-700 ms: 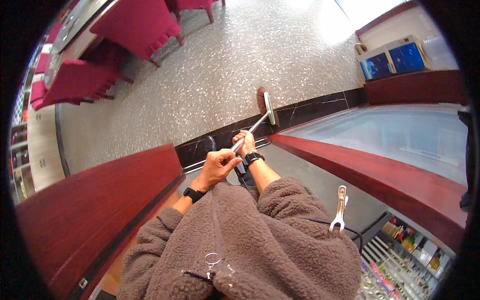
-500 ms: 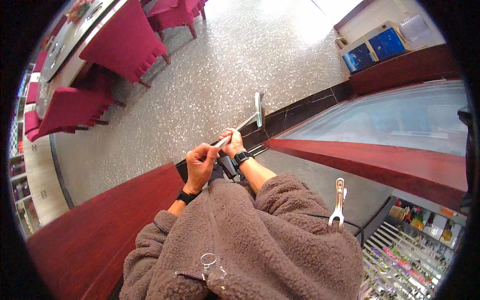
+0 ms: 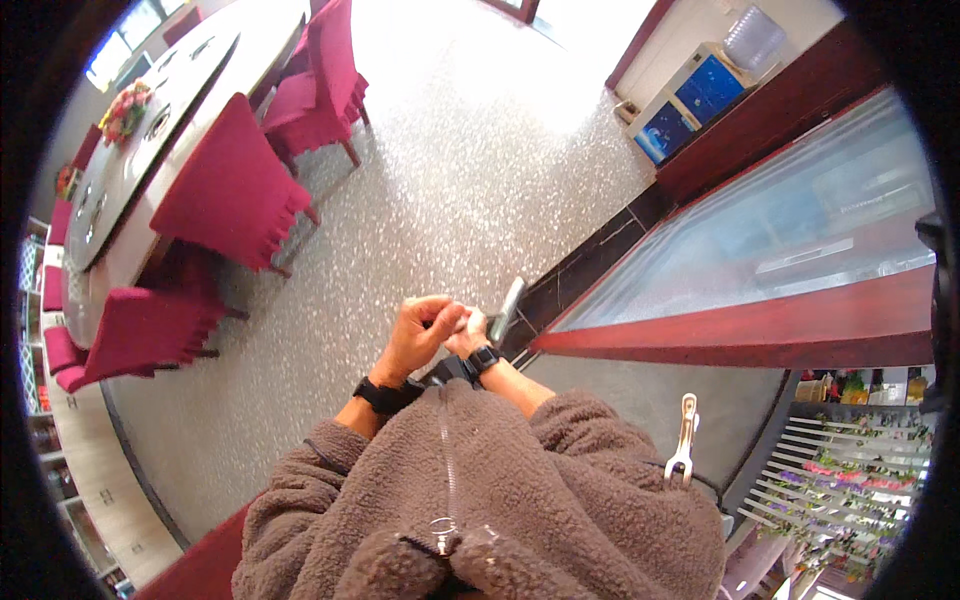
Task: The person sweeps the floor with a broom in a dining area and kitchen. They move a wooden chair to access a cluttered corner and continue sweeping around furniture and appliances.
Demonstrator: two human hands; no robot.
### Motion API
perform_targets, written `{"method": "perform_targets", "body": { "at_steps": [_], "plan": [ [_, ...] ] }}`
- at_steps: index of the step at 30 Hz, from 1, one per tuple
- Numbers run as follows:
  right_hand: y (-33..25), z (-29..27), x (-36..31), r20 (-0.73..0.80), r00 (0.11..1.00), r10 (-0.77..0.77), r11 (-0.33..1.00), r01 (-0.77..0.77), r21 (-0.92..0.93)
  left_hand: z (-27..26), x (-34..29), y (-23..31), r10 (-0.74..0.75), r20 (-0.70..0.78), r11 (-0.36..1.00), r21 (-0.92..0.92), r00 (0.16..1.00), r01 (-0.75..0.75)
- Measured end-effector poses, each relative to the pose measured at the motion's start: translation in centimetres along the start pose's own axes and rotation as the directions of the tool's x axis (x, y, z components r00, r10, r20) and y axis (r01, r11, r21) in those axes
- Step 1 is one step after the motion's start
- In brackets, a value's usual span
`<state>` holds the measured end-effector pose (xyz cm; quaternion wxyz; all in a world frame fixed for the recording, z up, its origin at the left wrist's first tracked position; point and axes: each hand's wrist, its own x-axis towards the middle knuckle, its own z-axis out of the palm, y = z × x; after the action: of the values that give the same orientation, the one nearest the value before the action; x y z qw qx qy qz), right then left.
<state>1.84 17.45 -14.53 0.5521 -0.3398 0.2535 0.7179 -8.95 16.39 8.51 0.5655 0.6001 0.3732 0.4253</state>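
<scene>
My hands are close together in front of my brown fleece jacket, wrapped round the shaft of a T-headed pole. The pole's pale, bar-shaped head [image 3: 508, 310] is slightly blurred and lies just beyond my right hand, by the black stone strip [image 3: 580, 278]. My left hand [image 3: 420, 332] is closed at the upper end, its fingers curled and the thumb on top. My right hand [image 3: 468, 336], partly covered by the left, grips farther along. Most of the shaft is hidden by my hands. A square-faced watch [image 3: 485, 358] is on my right wrist, a black band [image 3: 385, 394] on my left.
Magenta-covered chairs [image 3: 232, 190] stand round a large table [image 3: 75, 290] at the left. On the right is a red-framed glass panel [image 3: 760, 250]. A blue-fronted cabinet [image 3: 690, 105] with a water bottle [image 3: 755, 38] stands far right. Speckled floor [image 3: 440, 180] stretches ahead.
The head view has shifted, so the room sits lower and turned. The pole's head now appears closer to my hands, with less shaft showing. My left hand has come up beside and over my right.
</scene>
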Motion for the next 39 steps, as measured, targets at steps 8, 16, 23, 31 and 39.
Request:
{"method": "perform_targets", "body": {
  "at_steps": [8,16,23,31,39],
  "plan": [
    [-9.2,-0.8,4.9,-0.172,0.982,0.079,0.992,-0.094,-0.080,1.5,10.8,-5.4,-0.162,0.356,0.986,0.012,0.920,0.169],
    [-14.9,3.3,19.5,-0.027,0.996,0.083,0.996,-0.083,-0.033,0.7,23.2,-7.8,-0.195,0.324,0.958,0.267,0.926,0.108],
    [-18.7,16.9,22.3,0.159,0.984,-0.076,0.982,0.102,-0.162,-1.3,31.8,-7.0,-0.090,0.320,0.914,0.402,0.943,-0.050],
    [-19.4,23.1,22.7,0.121,0.980,-0.155,0.980,0.137,0.143,-4.3,36.2,-4.9,-0.139,0.314,0.940,0.341,0.939,0.025],
    [-22.4,19.8,19.0,-0.234,0.942,-0.240,0.971,0.229,-0.073,-3.6,41.8,-6.3,-0.170,0.570,0.985,0.076,0.804,0.155]
  ]
}}
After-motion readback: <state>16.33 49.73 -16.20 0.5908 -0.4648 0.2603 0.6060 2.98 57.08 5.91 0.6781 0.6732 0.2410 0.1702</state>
